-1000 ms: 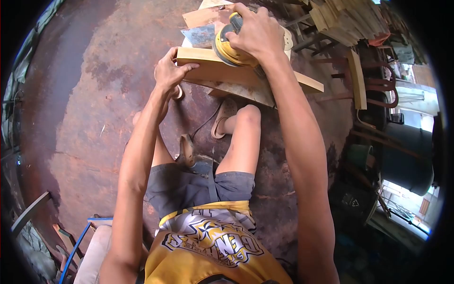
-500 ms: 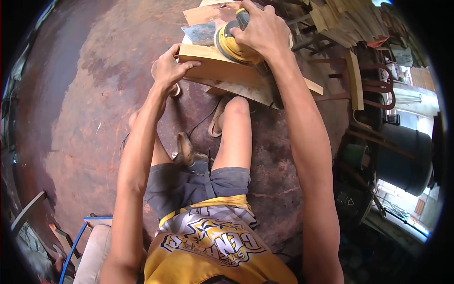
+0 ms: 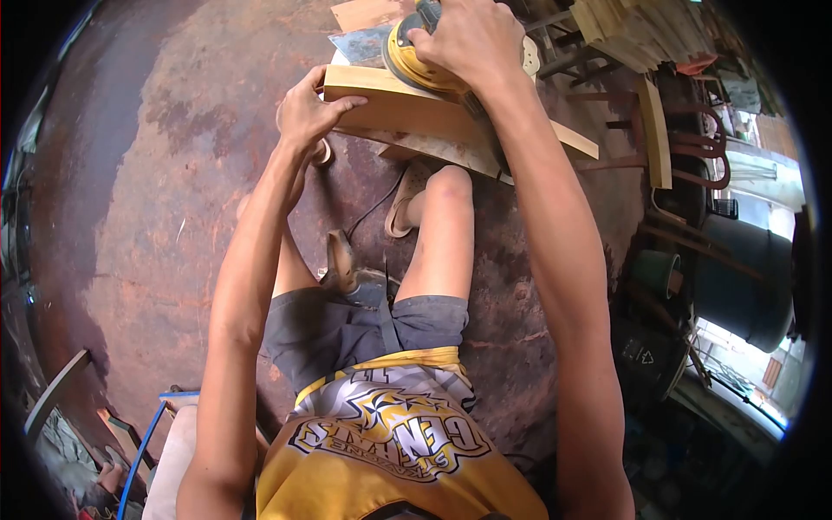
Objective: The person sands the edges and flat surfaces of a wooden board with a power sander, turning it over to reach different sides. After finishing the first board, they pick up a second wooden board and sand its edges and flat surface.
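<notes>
A wooden board [image 3: 407, 114] stands on its long side at the top of the head view, its narrow pale edge facing up. My left hand [image 3: 308, 111] is closed round the board's left end, thumb on the near face, fingers behind. My right hand [image 3: 477, 45] grips a yellow and black orbital sander [image 3: 406, 62] from above. The sander's round pad rests on the board's top edge, right of my left hand. My right hand and forearm hide part of the board's right side. Underneath lies a worn, pale support panel [image 3: 451, 156].
Behind the board lie a grey-blue flat sheet [image 3: 360, 45] and a wood piece [image 3: 368, 13]. Stacked planks [image 3: 628, 30], a dark red chair [image 3: 698, 147], a blue drum [image 3: 745, 277] and a green bucket [image 3: 656, 272] stand right. A pale cushion [image 3: 176, 464] is lower left.
The sander and my right hand have shifted slightly left along the board's edge. My left hand keeps its hold. The whole view has moved a little, and my right knee appears farther right.
</notes>
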{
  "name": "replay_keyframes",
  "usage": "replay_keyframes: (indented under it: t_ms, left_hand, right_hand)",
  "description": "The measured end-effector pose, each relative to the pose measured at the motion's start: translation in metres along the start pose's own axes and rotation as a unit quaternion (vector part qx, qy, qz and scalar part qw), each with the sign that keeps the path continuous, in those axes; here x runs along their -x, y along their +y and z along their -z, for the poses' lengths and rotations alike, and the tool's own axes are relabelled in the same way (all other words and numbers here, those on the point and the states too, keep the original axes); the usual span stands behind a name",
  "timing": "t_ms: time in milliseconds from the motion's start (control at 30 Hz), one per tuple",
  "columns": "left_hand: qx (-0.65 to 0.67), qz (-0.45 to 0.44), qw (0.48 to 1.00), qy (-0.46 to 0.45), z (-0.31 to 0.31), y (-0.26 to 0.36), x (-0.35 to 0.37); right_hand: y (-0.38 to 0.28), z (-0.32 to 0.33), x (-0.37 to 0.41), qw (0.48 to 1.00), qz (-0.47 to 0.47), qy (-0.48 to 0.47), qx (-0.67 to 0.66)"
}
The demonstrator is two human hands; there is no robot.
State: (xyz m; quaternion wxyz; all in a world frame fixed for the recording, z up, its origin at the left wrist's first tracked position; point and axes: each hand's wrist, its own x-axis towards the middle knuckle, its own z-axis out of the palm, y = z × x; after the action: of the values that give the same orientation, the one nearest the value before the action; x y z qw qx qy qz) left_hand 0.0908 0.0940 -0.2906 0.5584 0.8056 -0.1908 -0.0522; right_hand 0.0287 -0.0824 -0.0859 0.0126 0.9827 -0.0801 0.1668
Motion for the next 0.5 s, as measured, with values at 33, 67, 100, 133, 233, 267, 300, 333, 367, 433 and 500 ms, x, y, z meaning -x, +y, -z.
replay_keyframes:
  t_ms: [33,67,100,133,233,267,300,333,367,433,500]
  left_hand:
    - [-0.001,0.001,1.000,0.002,0.000,0.003,0.001]
    - [0.008,0.002,1.000,0.002,0.000,0.003,0.001]
    - [0.017,0.002,1.000,0.001,0.000,0.003,0.001]
    - [0.017,0.003,1.000,0.002,0.000,0.003,0.001]
    - [0.028,-0.014,1.000,0.002,0.001,0.002,0.002]
    - [0.036,-0.014,0.999,0.000,0.002,0.003,0.002]
    - [0.044,-0.015,0.999,-0.003,0.003,0.004,0.002]
    - [0.066,-0.010,0.998,-0.011,0.004,0.005,0.003]
    - [0.066,-0.008,0.998,-0.010,0.003,0.003,0.003]
    - [0.079,-0.035,0.996,-0.007,0.002,-0.002,0.000]
    - [0.062,-0.039,0.997,-0.001,0.003,0.000,0.000]
  right_hand:
    - [-0.004,-0.001,0.000,1.000,0.002,0.000,-0.001]
    - [-0.008,0.000,-0.001,0.999,0.008,-0.004,-0.033]
    - [-0.011,0.000,-0.002,0.998,0.014,-0.007,-0.064]
    - [-0.010,-0.005,0.000,0.997,0.047,0.013,-0.058]
    - [-0.024,-0.003,0.001,0.996,0.059,0.048,-0.056]
    - [-0.028,-0.003,-0.001,0.995,0.062,0.047,-0.058]
    - [-0.030,-0.003,-0.004,0.996,0.046,0.039,-0.066]
    - [-0.032,-0.003,-0.006,0.996,0.031,0.031,-0.073]
    - [-0.034,-0.003,-0.007,0.996,0.032,0.030,-0.073]
    - [-0.038,-0.002,-0.008,0.996,0.036,0.035,-0.076]
    - [-0.037,-0.004,-0.009,0.996,0.045,0.021,-0.077]
